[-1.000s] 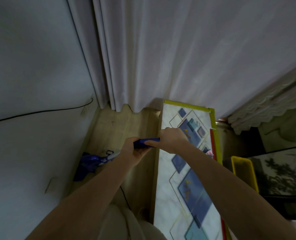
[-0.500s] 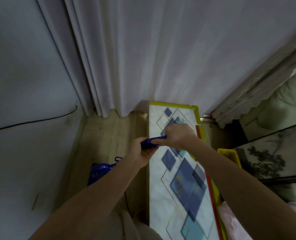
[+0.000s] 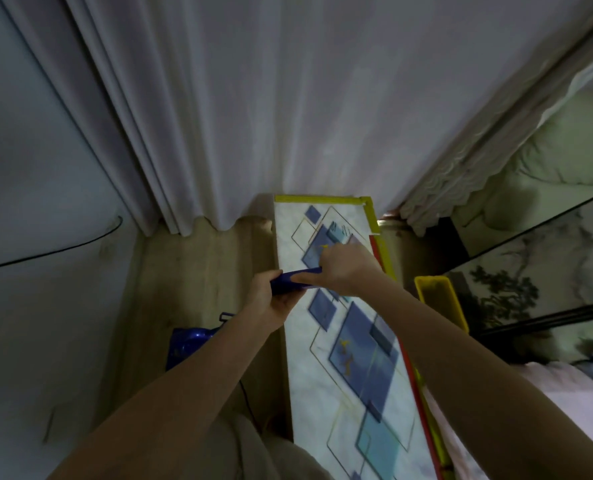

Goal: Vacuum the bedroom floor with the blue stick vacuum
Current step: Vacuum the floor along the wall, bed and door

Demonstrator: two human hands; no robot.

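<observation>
Head view looks steeply down at both hands on the blue handle (image 3: 293, 281) of the stick vacuum. Left hand (image 3: 269, 299) is wrapped around the near end of the handle, fingers curled under it. Right hand (image 3: 343, 271) is closed over the far end, thumb lying along the top, so the two hands sit touching or just beside each other on the same short grip. Neither hand has any slack in it; both are holding the vacuum.

From the handle the vacuum runs down and to the left, its shaft hidden behind the left forearm. Its glossy blue body (image 3: 189, 344) shows low by the left arm, over the strip of wooden floor (image 3: 191, 268) between the pale wall (image 3: 45, 188) and a long patterned board (image 3: 350, 358) with blue diamonds and a yellow rim. The floor head itself is out of sight. A thin dark cord (image 3: 246, 400) trails on the floor near the person's legs.

Beyond the hands, pale curtains (image 3: 253, 116) hang to the floor at the end of the strip. A yellow bin (image 3: 440, 303) stands to the right of the board.

As for handling, the vacuum looks stiff and hard-shelled, with most of its weight probably low in the body, so it should pivot from the handle. The grip is smooth plastic and could twist in a loose palm; the two-handed hold suits steering in this narrow gap. The curtain hem is the likely snag.
</observation>
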